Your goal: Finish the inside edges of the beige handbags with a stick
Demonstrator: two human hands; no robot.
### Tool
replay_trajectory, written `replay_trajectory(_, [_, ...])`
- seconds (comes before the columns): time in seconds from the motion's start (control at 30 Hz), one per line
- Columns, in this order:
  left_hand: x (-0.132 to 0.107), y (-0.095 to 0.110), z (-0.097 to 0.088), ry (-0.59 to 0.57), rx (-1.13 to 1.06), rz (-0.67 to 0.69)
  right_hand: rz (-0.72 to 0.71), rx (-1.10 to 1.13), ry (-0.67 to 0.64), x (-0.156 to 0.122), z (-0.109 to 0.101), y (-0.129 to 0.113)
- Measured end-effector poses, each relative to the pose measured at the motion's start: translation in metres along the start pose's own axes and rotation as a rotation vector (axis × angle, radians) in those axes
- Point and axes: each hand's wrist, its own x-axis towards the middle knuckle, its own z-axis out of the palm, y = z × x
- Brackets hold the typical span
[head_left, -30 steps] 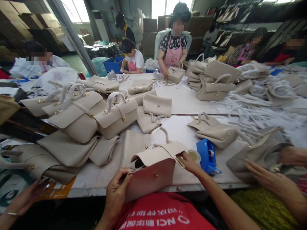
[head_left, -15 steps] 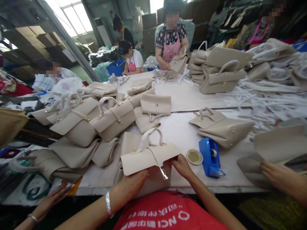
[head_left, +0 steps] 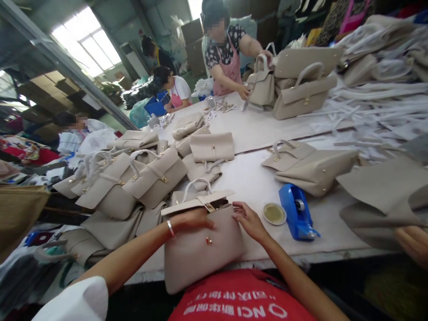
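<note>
A beige handbag (head_left: 204, 254) leans at the table edge in front of me, its front panel facing me. Its flap (head_left: 182, 205) is tipped up and back, and a small gold clasp shows on the front. My left hand (head_left: 195, 219) grips the bag's upper front edge, thumb outside and the other fingers hidden under the flap. At the upper right corner, my right hand (head_left: 248, 219) touches the bag's side with its fingers apart. The white-wrapped handle (head_left: 199, 182) stands up behind the flap.
A blue tape dispenser (head_left: 296, 211) and a round dish (head_left: 274, 214) lie right of my right hand. Finished-looking handbags (head_left: 154, 171) crowd the left. A co-worker's hand (head_left: 413, 243) is by a grey-beige bag (head_left: 377, 218); another person (head_left: 222, 58) stands across the table.
The bag's flap has gone up and back, baring the front panel and clasp. My right hand has come from under the flap to the bag's side. The person opposite has moved a bag rightward.
</note>
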Motion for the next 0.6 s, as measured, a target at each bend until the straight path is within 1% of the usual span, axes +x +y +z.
replay_trajectory(0.03, [0.001, 0.001, -0.005, -0.038, 0.035, -0.036, 0.006, -0.007, 0.015, -0.003, -0.001, 0.005])
replay_trajectory(0.1, [-0.002, 0.004, -0.01, -0.054, 0.157, -0.063, 0.046, -0.008, 0.024, -0.014, 0.0, 0.016])
replay_trajectory(0.13, [-0.006, 0.006, -0.01, -0.053, 0.224, -0.033, 0.069, 0.005, 0.006, -0.021, 0.001, 0.022])
replay_trajectory(0.2, [-0.016, 0.01, -0.005, -0.067, 0.311, 0.102, 0.096, 0.042, -0.037, -0.034, 0.005, 0.031])
replay_trajectory(0.27, [-0.025, 0.013, 0.0, -0.06, 0.341, 0.228, 0.086, 0.054, -0.055, -0.045, 0.009, 0.035])
replay_trajectory(0.3, [-0.028, 0.014, 0.001, -0.065, 0.339, 0.256, 0.083, 0.051, -0.043, -0.048, 0.011, 0.035])
replay_trajectory(0.37, [-0.031, 0.013, -0.002, -0.127, 0.297, 0.244, 0.103, 0.064, -0.015, -0.052, 0.015, 0.033])
replay_trajectory(0.47, [-0.026, 0.007, -0.016, -0.345, 0.11, 0.178, 0.184, 0.144, 0.01, -0.057, 0.02, 0.024])
replay_trajectory(0.53, [-0.023, 0.001, -0.027, -0.456, -0.035, 0.143, 0.239, 0.197, 0.034, -0.063, 0.024, 0.013])
replay_trajectory(0.57, [-0.022, -0.003, -0.031, -0.475, -0.092, 0.125, 0.259, 0.21, 0.049, -0.067, 0.027, 0.006])
replay_trajectory(0.6, [-0.022, -0.005, -0.035, -0.471, -0.135, 0.106, 0.274, 0.207, 0.064, -0.072, 0.03, -0.003])
